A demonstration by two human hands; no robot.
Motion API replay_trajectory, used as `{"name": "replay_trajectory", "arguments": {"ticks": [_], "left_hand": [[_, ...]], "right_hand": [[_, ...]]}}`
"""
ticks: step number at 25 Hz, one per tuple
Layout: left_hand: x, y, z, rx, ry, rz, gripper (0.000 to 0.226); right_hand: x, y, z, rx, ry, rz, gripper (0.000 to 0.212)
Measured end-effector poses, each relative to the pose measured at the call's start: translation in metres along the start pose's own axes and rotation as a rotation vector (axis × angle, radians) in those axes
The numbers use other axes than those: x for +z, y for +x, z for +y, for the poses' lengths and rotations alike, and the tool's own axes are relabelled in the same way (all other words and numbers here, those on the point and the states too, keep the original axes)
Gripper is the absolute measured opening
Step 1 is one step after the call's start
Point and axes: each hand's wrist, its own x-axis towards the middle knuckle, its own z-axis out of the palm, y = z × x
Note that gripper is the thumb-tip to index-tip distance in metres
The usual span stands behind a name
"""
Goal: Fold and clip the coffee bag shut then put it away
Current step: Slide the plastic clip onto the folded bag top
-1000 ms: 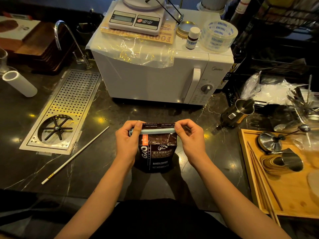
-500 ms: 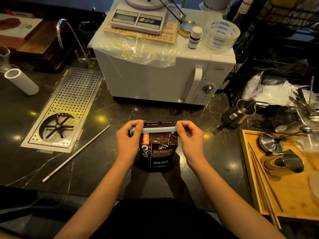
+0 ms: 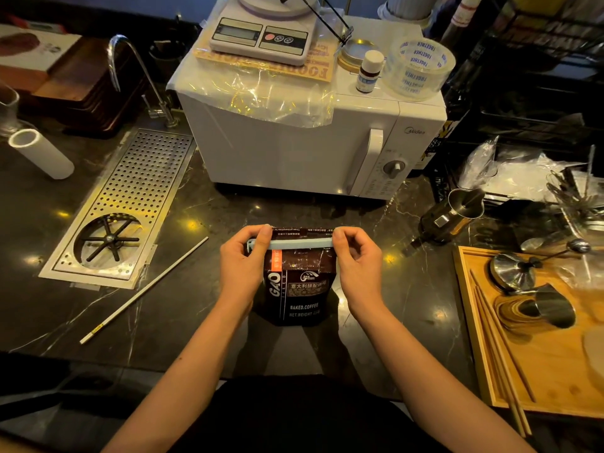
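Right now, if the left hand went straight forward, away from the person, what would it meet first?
Probably the microwave: the left hand pinches the clip on the coffee bag, with bare counter between. Depth is uncertain.

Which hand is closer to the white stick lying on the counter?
Left. The left hand pinches the clip's left end, nearer the white stick; the right hand is beyond the coffee bag.

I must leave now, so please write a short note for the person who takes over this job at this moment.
Left hand: pinching the left end of the light blue clip.
Right hand: pinching its right end.
Coffee bag: upright on the dark counter, before the microwave, top folded, clip lying across the fold.
Left: confirm the clip is fully shut, then put the bag away.
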Motion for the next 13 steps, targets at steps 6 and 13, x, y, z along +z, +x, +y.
{"name": "replay_trajectory", "arguments": {"ticks": [6,13], "left_hand": [[-0.012,-0.012,-0.005,0.023,0.121,-0.162,0.063],[-0.021,-0.029,-0.024,-0.079,0.192,-0.233,0.100]], "right_hand": [[-0.007,-0.012,0.015,0.062,-0.022,-0.065,0.016],[-0.020,-0.031,0.033,0.118,-0.119,-0.221,0.040]]}}
